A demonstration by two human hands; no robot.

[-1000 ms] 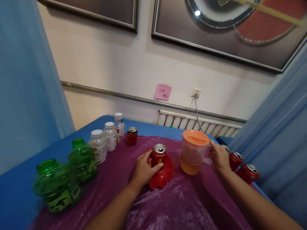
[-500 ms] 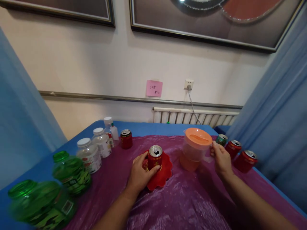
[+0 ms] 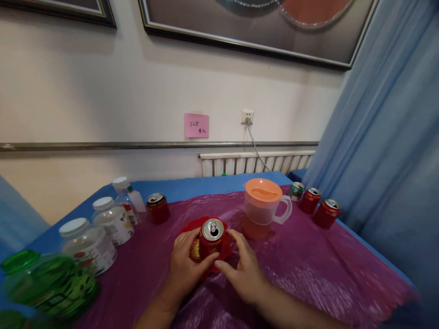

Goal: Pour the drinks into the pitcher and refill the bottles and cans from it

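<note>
The surface (image 3: 308, 274) under purple plastic sheet carried a clear pitcher with an orange lid (image 3: 262, 208), part full and untouched. On the red scalloped plastic dish (image 3: 187, 228), the left hand (image 3: 183, 269) wrapped the opened red drink can (image 3: 210, 237), which stood upright and untipped. The right hand (image 3: 245, 272) cupped its other side, grip unclear.

A cream wall (image 3: 103, 91) runs behind the tabletop (image 3: 192, 187), crossed by a metal rail (image 3: 85, 145). Two dark-framed pictures (image 3: 247, 23) hang high. A pink note (image 3: 196, 125) sits beside a wall socket (image 3: 247, 116), whose cord (image 3: 255, 148) drops past a white radiator (image 3: 254, 162). Blue curtains (image 3: 387, 128) close the right side, evenly lit.
</note>
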